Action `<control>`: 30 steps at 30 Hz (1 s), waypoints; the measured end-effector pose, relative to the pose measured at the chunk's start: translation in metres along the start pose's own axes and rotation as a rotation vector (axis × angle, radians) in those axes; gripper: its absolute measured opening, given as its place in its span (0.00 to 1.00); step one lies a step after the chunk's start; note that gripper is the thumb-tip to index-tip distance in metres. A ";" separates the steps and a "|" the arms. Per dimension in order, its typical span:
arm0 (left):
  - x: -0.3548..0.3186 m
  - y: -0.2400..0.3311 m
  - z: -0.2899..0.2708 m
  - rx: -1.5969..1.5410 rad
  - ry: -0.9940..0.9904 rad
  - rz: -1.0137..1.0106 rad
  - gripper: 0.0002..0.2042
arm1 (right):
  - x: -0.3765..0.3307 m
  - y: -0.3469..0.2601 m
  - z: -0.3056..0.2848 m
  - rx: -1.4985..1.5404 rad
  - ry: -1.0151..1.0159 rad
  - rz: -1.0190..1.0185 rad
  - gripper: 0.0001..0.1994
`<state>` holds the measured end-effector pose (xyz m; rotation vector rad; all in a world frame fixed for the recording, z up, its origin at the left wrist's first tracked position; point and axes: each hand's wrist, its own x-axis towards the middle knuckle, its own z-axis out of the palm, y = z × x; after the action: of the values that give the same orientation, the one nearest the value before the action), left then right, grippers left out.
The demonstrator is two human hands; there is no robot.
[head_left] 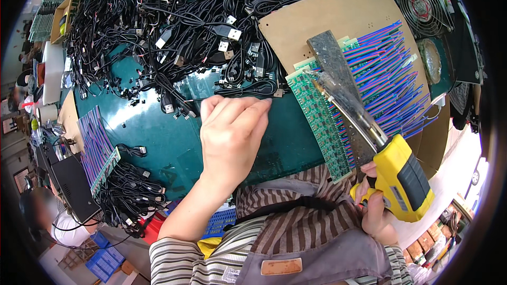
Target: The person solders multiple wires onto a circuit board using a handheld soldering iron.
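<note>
at near right, our right hand clasped a yellow soldering gun by its handle; a dark bar seemingly weighted green circuit boards. leftward, our left hand curled its fingers beside black cables, grasp unclear to us.

Dark-striped pale sleeves, brown-striped apron, tan patch

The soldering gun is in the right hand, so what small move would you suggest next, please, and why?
Perhaps draw a cable toward the boards with the left hand: it is curled right beside that cable, while the soldering gun shows its tip over the boards in this view.
</note>
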<state>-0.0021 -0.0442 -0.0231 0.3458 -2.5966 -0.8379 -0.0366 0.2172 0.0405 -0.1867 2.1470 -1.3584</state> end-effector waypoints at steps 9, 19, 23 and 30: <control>0.000 0.015 0.005 -0.174 0.002 -0.224 0.09 | 0.001 0.000 -0.007 -0.048 -0.074 0.011 0.32; 0.005 0.027 0.010 -1.021 -0.081 -0.672 0.08 | -0.001 0.005 -0.009 0.016 -0.115 -0.006 0.32; 0.007 0.030 0.012 -0.882 0.014 -0.631 0.07 | -0.003 0.016 -0.014 -0.056 -0.115 -0.046 0.32; 0.010 0.026 0.016 -0.738 0.042 -0.609 0.07 | -0.010 0.026 -0.019 -0.190 -0.107 -0.035 0.32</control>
<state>-0.0210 -0.0192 -0.0165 0.9136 -1.9445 -1.8658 -0.0335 0.2481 0.0284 -0.3651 2.1897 -1.1351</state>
